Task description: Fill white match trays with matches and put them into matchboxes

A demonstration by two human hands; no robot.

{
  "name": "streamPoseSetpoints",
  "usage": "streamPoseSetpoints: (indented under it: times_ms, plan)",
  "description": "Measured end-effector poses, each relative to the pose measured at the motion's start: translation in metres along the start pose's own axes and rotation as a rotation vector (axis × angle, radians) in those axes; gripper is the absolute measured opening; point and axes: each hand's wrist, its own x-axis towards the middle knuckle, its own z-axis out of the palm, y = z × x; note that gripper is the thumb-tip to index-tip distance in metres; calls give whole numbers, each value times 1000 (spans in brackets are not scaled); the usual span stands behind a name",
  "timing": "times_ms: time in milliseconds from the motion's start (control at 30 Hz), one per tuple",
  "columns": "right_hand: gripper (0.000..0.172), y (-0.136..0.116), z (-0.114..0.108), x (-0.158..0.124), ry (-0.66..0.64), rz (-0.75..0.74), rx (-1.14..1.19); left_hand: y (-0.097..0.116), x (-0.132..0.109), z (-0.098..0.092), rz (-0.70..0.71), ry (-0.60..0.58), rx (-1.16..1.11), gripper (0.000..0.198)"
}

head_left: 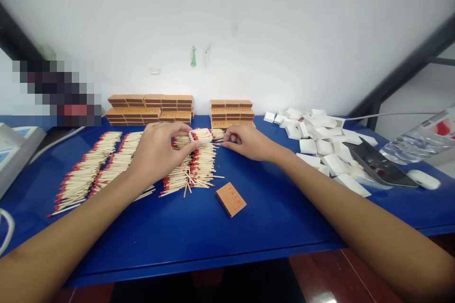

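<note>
My left hand (159,149) grips a small white matchbox tray (201,136) between thumb and fingers. Several red-tipped matches lie in the tray. Just right of it, my right hand (245,141) is closed, fingertips together beside some loose matches (217,134); whether it pinches one is too small to tell. Under and in front of the tray spreads a pile of matches (204,163), a few of them askew at its front. An orange-brown matchbox sleeve (231,199) lies on the blue table (170,241), nearer to me.
Two more rows of matches (85,165) lie at left, partly behind my left arm. Matchboxes are stacked against the wall at back left (151,109) and back centre (232,112). At right are heaped white trays (323,137), a dark tablet-like device (378,163) and a white mouse (423,179).
</note>
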Motion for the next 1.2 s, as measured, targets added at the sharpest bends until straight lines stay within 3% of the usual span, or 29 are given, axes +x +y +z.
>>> streamPoseSetpoints:
  times_ms: [467, 767, 1067, 1200]
  plan:
    - [9, 5, -2, 0, -23, 17, -74, -1, -1, 1, 10, -26, -6, 42]
    - [6, 10, 1, 0, 39, -31, -56, 0, 0, 0, 7, -19, 0, 41]
    - [12, 9, -1, 0, -22, 29, -74, -1, 1, 0, 7, -43, 6, 40]
    - [8, 2, -8, -2, 86, -37, -70, -2, 0, 1, 14, -64, 11, 41]
